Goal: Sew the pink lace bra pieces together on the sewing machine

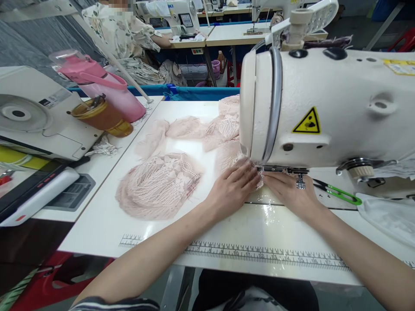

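A white sewing machine [324, 103] stands over the table at the right. Under the left end of its head, both hands are on pale pink lace fabric [228, 155]. My left hand [234, 185] rests on the fabric left of the needle area, its fingers together and pressing it; the fingertips are partly dark and blurred. My right hand [292, 192] is just right of it, fingers reaching under the machine's metal parts at the fabric's edge; those parts hide some of it. A separate lace piece [157, 185] lies bunched on the table left of my left hand.
Green-handled snips [343, 194] lie right of my right hand, beside white cloth [389, 216]. A ruler strip [253, 255] runs along the front edge. A pink bottle [106, 88], amber cup [102, 116] and another machine [42, 112] stand left. A person [119, 34] sits beyond.
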Available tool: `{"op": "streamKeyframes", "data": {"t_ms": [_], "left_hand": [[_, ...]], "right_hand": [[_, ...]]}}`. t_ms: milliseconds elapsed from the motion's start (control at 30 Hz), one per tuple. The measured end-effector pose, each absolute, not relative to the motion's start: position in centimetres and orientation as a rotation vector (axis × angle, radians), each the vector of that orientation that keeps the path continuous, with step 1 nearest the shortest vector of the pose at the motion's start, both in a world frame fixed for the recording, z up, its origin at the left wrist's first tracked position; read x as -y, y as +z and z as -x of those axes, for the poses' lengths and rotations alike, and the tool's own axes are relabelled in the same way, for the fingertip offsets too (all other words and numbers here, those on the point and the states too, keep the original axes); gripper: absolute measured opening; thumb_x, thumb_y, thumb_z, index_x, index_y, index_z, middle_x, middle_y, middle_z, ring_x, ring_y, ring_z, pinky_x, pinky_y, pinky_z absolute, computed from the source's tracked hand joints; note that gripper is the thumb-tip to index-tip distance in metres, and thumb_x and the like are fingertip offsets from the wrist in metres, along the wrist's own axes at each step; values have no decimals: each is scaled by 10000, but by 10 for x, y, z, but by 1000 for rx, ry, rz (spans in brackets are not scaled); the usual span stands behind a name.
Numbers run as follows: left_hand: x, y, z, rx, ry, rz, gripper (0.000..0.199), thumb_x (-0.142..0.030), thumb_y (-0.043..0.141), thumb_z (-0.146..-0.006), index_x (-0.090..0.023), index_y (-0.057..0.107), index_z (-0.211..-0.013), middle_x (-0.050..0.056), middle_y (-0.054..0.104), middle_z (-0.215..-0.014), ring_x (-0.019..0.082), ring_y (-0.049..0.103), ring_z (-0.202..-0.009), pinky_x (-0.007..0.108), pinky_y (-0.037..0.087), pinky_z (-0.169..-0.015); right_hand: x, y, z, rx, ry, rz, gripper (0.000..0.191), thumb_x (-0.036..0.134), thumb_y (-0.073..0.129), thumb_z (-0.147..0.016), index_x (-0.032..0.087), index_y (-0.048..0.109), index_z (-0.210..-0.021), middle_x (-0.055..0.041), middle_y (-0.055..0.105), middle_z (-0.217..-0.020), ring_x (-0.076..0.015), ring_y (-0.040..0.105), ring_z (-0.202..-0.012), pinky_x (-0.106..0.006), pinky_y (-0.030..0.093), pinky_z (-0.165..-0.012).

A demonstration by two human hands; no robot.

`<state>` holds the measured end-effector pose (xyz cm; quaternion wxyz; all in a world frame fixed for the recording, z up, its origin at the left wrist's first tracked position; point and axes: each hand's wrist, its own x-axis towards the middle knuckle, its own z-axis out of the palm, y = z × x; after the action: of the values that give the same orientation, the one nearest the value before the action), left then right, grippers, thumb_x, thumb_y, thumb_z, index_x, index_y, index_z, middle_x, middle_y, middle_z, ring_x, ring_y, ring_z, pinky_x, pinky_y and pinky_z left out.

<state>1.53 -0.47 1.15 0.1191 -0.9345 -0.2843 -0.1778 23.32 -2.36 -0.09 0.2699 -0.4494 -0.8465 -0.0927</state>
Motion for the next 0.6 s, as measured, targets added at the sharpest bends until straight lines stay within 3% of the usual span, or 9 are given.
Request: {"op": "streamKeyframes", "data": {"t_ms": [133, 233, 433, 600], "left_hand": [[1, 12, -7, 718, -515, 2812, 321, -174, 463, -971, -158, 593, -1264, 39, 624, -1283, 191, 564, -1230, 381, 427, -1069], [-1, 14, -1, 725, -533, 2840, 302, -204, 430, -983, -146, 645, -1187, 47, 652, -1236, 186, 595, -1192, 375, 426, -1080], [-2, 20, 2, 790, -511, 2853, 330, -199, 393, -985, -143, 657, -1175, 44, 654, -1230, 190, 592, -1197, 382, 415, -1107], [-2, 19, 0, 825, -486, 2849, 340, -193, 378, -988, -155, 649, -1191, 36, 644, -1248, 188, 576, -1219, 380, 413, -1111]], "right_hand": [[30, 4, -230, 2318, -443, 1147, 122, 282, 581, -921, 254, 693, -959, 44, 719, -1074, -125, 629, -829, -293, 359, -713], [34, 6, -228, 2387, -450, 1130, 171, 363, 565, -931, 251, 683, -980, 30, 701, -1062, -125, 602, -822, -288, 322, -667], [36, 3, -225, 2412, -323, 1161, 218, 369, 516, -958, 250, 665, -1063, -15, 677, -1046, -159, 582, -880, -306, 336, -743], [35, 4, -224, 2379, -374, 1171, 217, 361, 513, -963, 252, 668, -1070, -8, 682, -1054, -139, 573, -806, -296, 307, -689]]}}
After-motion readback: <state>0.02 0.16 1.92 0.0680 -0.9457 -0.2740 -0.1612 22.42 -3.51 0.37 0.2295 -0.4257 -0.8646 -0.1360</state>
